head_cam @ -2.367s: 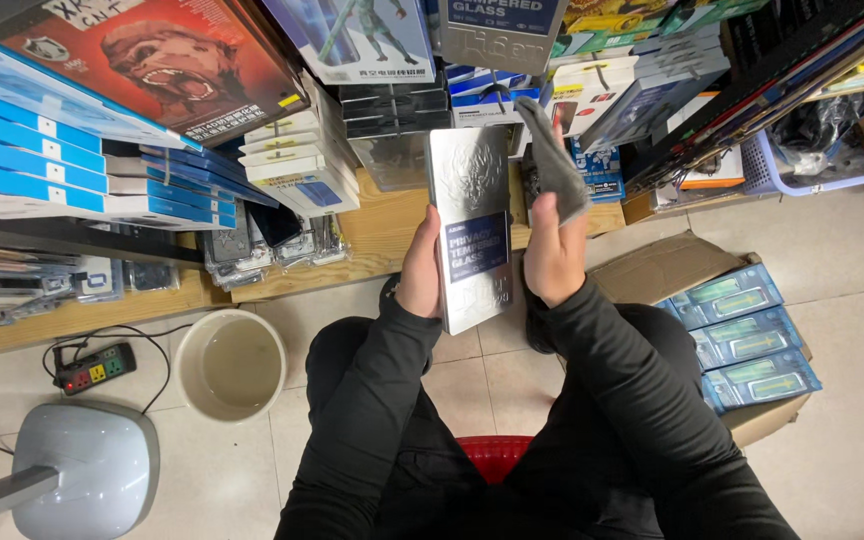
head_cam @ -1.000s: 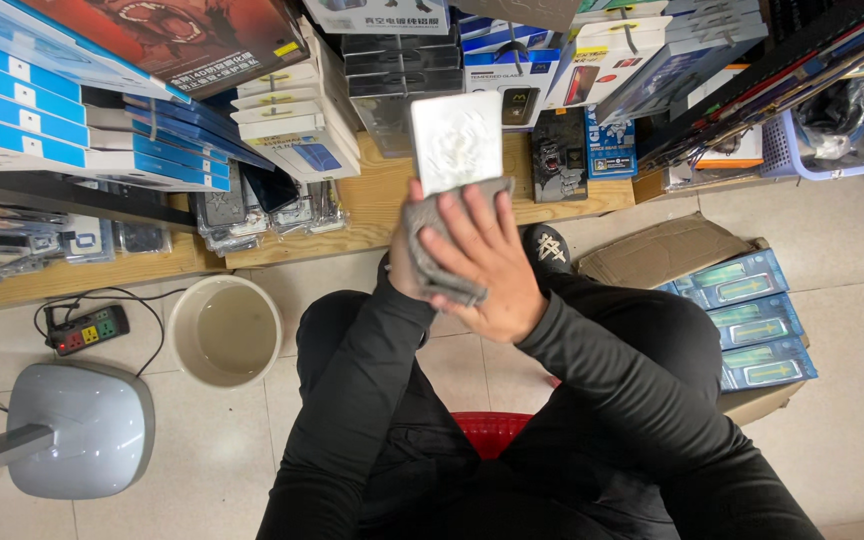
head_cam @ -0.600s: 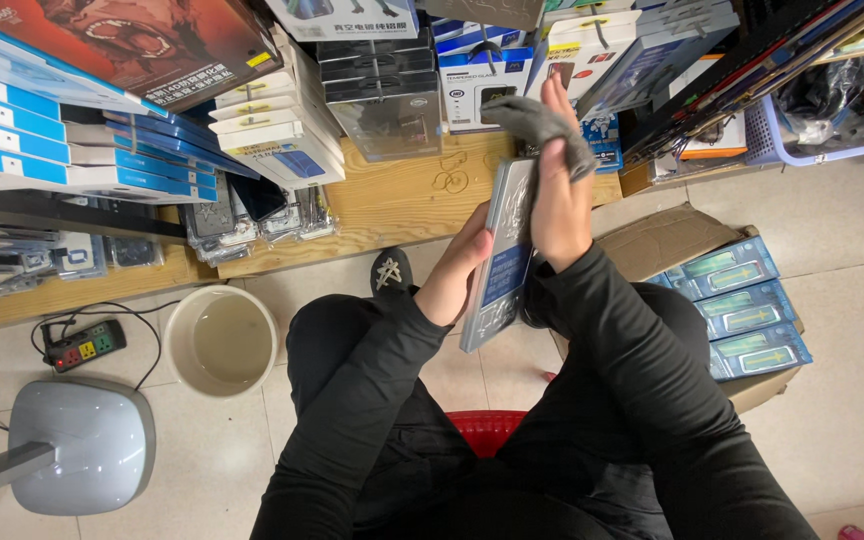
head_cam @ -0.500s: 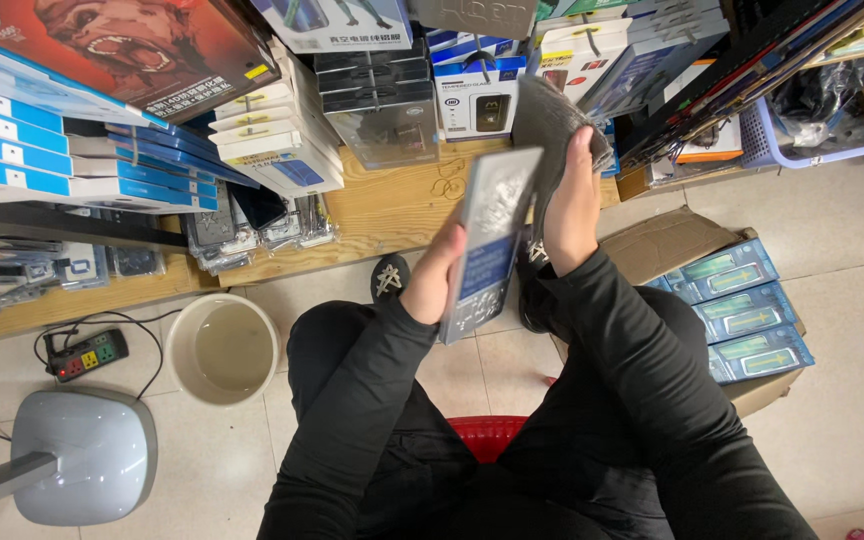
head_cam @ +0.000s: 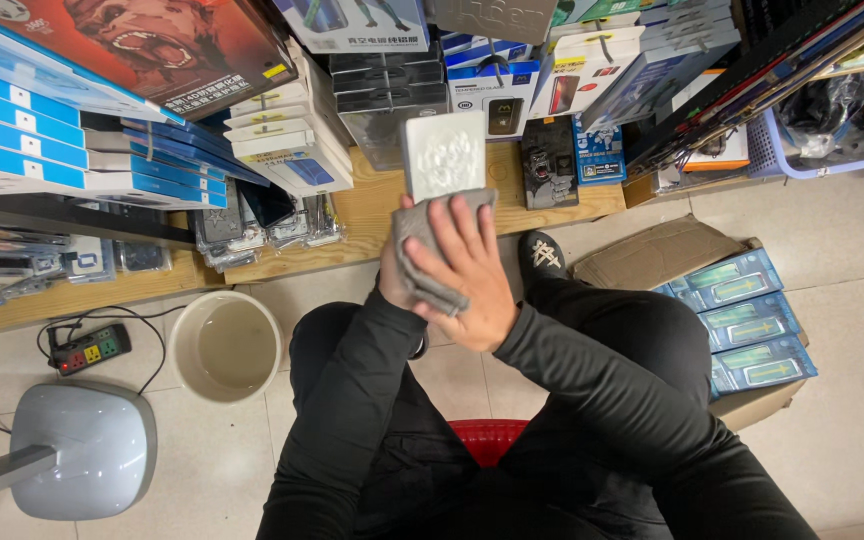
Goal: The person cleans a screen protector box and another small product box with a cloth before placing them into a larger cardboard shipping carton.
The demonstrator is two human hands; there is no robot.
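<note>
I hold a flat silvery-white box (head_cam: 442,155) upright in front of me, its embossed face toward me. My right hand (head_cam: 470,278) presses a grey cloth (head_cam: 414,262) flat against the lower part of the box. My left hand (head_cam: 390,282) grips the box from behind and below; only its edge shows past the cloth. Both arms are in black sleeves.
A low wooden shelf (head_cam: 372,215) ahead carries stacked boxed goods. A cream bucket (head_cam: 226,345) and a power strip (head_cam: 88,349) sit on the tiled floor at left, beside a grey fan base (head_cam: 82,450). An open carton of blue packs (head_cam: 747,320) stands at right. A red stool (head_cam: 492,440) is under me.
The box was turned edge-on with the cloth at its top; now its face is toward me and my right hand with the cloth has come down over its lower front.
</note>
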